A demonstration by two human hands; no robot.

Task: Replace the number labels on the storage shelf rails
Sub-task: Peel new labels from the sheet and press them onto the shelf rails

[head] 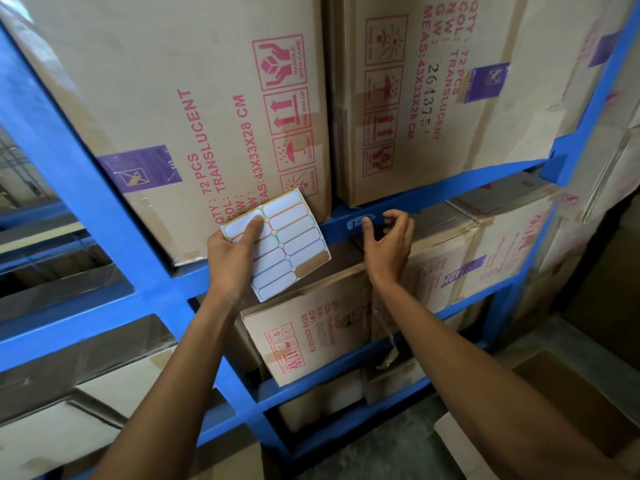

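A small white number label is stuck on the blue shelf rail at mid height. My right hand is against the rail with its thumb tip on the label's right end and the other fingers curled apart. My left hand holds a sheet of blank labels with coloured borders, thumb pressed on its upper left. One slot at the sheet's right edge is bare brown backing.
Large cardboard cartons with pink print fill the shelf above the rail, and more cartons sit below it. A blue upright post stands to the left. An open carton lies on the floor at lower right.
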